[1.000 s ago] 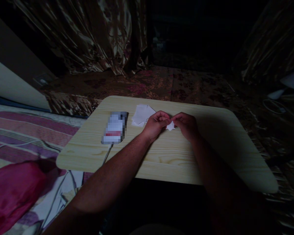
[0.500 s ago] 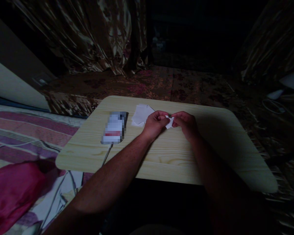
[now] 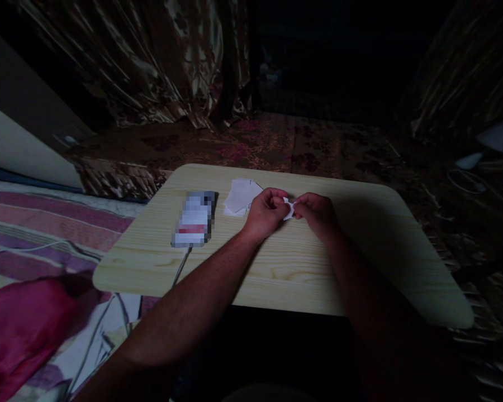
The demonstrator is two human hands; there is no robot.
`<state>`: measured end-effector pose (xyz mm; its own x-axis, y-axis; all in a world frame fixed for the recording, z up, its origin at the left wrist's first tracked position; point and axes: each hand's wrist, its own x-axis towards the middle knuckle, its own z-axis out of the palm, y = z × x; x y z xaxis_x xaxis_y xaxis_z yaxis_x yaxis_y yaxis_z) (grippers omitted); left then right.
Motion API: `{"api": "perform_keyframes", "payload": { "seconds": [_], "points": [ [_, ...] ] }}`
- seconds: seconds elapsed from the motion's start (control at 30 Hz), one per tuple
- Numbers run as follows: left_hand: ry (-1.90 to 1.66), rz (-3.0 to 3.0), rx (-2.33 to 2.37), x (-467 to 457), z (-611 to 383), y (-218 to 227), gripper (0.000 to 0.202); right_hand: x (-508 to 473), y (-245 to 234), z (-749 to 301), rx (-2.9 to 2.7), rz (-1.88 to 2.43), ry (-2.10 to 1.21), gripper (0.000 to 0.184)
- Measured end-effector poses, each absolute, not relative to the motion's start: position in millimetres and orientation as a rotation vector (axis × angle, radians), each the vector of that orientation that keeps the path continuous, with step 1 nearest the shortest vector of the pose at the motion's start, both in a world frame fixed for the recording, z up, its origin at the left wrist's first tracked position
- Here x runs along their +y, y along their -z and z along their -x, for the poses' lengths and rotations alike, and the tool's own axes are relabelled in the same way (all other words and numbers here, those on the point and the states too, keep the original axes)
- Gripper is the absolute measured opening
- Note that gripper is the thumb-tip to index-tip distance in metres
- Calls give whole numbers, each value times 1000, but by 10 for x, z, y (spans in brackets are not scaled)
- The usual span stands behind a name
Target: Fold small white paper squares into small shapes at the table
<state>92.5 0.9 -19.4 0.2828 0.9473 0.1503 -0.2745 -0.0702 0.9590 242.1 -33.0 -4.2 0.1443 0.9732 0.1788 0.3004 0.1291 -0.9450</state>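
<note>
A small folded piece of white paper [image 3: 289,211] is held between my two hands, just above the wooden table. My left hand [image 3: 268,211] pinches its left side between thumb and fingers. On its right edge, the thumb and fingertips of my right hand [image 3: 316,211] are closed on it. Just beyond my left hand lies a loose stack of white paper sheets [image 3: 241,196], partly hidden by that hand. The finer creases of the small piece are too small and dim to make out.
On the left of the light wooden table [image 3: 276,273] lies a phone [image 3: 193,218], pixelated, with a cable [image 3: 181,268] running off the near edge. A striped bed [image 3: 17,218] with a pink cloth [image 3: 20,329] adjoins the left. Patterned curtains [image 3: 184,61] hang behind.
The fingers of my right hand have shifted slightly on the small paper and now cover more of its right side. The stack and phone stay in place.
</note>
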Motion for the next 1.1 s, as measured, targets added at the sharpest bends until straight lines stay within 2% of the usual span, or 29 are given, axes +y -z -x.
{"api": "perform_keyframes", "payload": {
  "seconds": [0.8, 1.1],
  "points": [
    [-1174, -1238, 740, 35, -925, 239, 34, -332, 49, -2381, -1347, 1394, -704, 11],
    [-1107, -1276, 785, 29, -916, 248, 22, -347, 1, -2384, -1338, 1404, -711, 12]
  ]
}}
